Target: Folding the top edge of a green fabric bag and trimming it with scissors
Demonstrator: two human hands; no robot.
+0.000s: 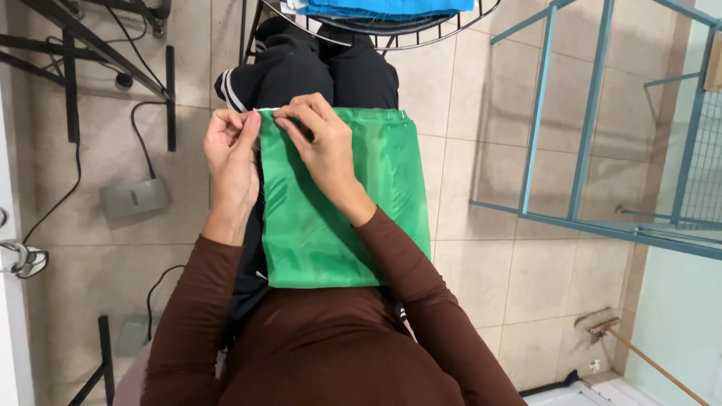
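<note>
A person is sitting and looking down at a green fabric piece lying across their lap, its long axis running away from the body toward the knees. Both hands are working at its far left corner, close together. The left hand is pinching the corner edge; the right hand is reaching across the fabric and nipping the same hem just beside it. The fingertips are hiding whatever lies between them. A grey pedal is sitting on the tiled floor, left of the fabric.
</note>
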